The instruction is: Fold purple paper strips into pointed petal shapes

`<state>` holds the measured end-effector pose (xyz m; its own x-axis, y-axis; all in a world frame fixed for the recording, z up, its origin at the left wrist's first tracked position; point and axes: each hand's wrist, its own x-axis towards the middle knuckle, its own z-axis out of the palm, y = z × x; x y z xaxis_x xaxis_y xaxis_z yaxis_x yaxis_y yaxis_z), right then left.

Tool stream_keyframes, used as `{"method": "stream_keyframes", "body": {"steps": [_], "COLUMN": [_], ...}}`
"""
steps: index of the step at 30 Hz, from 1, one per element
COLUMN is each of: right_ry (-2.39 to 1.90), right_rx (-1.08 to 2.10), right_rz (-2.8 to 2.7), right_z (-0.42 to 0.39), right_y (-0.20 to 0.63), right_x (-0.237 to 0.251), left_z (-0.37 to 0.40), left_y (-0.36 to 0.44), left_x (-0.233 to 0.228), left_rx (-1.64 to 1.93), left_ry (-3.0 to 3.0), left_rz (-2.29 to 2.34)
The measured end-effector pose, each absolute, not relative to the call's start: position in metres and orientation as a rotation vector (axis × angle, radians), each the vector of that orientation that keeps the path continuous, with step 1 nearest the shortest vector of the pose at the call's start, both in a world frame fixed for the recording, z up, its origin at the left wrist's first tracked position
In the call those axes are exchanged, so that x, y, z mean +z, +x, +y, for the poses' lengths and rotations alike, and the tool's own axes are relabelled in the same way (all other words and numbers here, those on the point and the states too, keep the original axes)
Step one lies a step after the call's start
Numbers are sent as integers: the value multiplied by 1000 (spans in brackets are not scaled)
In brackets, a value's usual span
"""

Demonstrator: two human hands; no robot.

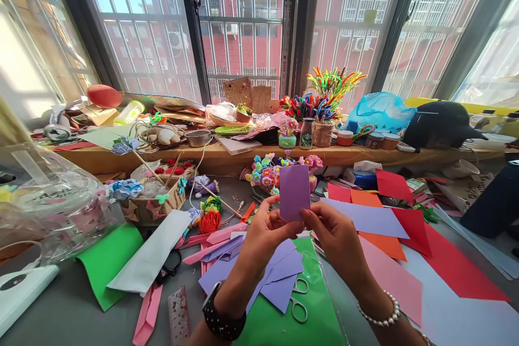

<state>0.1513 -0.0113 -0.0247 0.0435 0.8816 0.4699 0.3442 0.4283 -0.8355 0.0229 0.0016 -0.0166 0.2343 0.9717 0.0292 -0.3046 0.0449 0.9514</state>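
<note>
A small purple paper rectangle (294, 191) is held upright in front of me, pinched at its lower edge by both hands. My left hand (263, 232), with a black watch on the wrist, grips its lower left corner. My right hand (332, 235), with a pearl bracelet on the wrist, grips its lower right corner. Below the hands lie several cut purple paper pieces (279, 275) on a green sheet (284, 319), with scissors (299, 300) beside them.
Coloured sheets spread right: lilac (368, 219), red (458, 265), orange (385, 243), pink (393, 278). Left lie a green sheet (107, 262), white paper (152, 254), pink strips (148, 313), a ruler (178, 316) and a plastic bag (52, 205). The window ledge (219, 159) holds craft flowers and jars.
</note>
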Motion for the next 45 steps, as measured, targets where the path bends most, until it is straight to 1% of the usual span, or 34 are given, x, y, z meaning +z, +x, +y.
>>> {"method": "stream_keyframes", "body": {"steps": [4,10,15,33,45], "right_ry": [-1101,-1101,-1090,-1056,-1120], "right_rx": [632,861,954,972,891], "right_rz": [-1523,-1423,-1346,-1368,-1373], "right_z": [-12,-11,-13,-13,-13], "right_y": [151,150,151,152,150], "right_x": [-25,-25,-23,-20,-20], "left_z": [4,5,4,6,9], "left_y": [23,21,21,18,17], "left_x": [-18,-18,-18,-20,-22], "left_rx": [1144,1112,1108,1110,1092], "left_ry": [1084,1091,1084,1060,1136], "left_rz": [786,809,827,840,855]}}
